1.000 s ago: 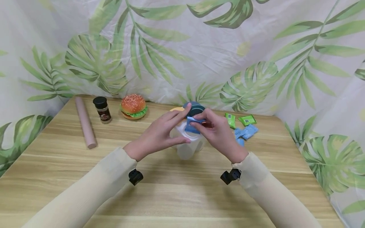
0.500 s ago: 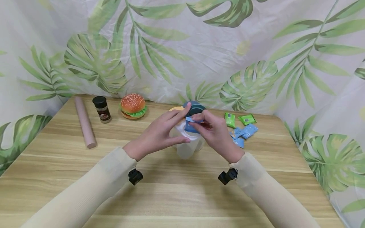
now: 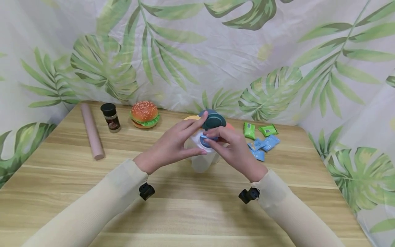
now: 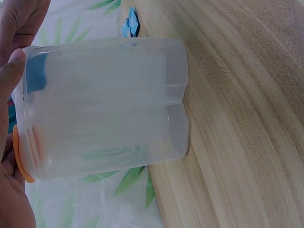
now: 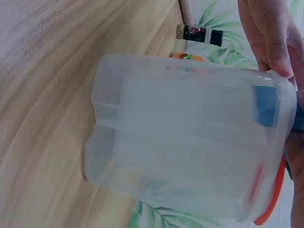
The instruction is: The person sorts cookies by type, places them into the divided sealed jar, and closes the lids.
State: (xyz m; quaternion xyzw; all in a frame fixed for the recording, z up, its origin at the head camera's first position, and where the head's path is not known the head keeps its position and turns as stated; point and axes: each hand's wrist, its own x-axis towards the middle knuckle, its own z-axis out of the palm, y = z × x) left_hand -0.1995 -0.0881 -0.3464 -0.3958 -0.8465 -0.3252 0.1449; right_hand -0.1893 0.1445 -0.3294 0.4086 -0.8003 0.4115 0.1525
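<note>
A translucent plastic container (image 3: 200,164) stands upright mid-table, its dark teal lid (image 3: 216,120) flipped open at the back. My left hand (image 3: 172,145) holds the container's top from the left, thumb on the near rim and fingers reaching to the open lid. Between thumb and fingertips my right hand (image 3: 236,149) pinches the top of a small blue packet (image 3: 205,141) at the opening. Through the wall, both wrist views show the packet's lower part inside. Yellow (image 3: 192,117) and orange (image 3: 229,126) lids flank the teal one, partly behind the hands.
Right of the container lie several blue packets (image 3: 270,142) and two green packets (image 3: 249,130). To the left are a toy burger (image 3: 144,115), a black-capped seasoning bottle (image 3: 111,118) and a pink cylinder (image 3: 92,132). Leaf-print fabric (image 3: 197,61) hangs behind the table.
The blue packet has gone lower into the container's opening, with my right hand lowering its fingertips. My left hand and the container have stayed in place.
</note>
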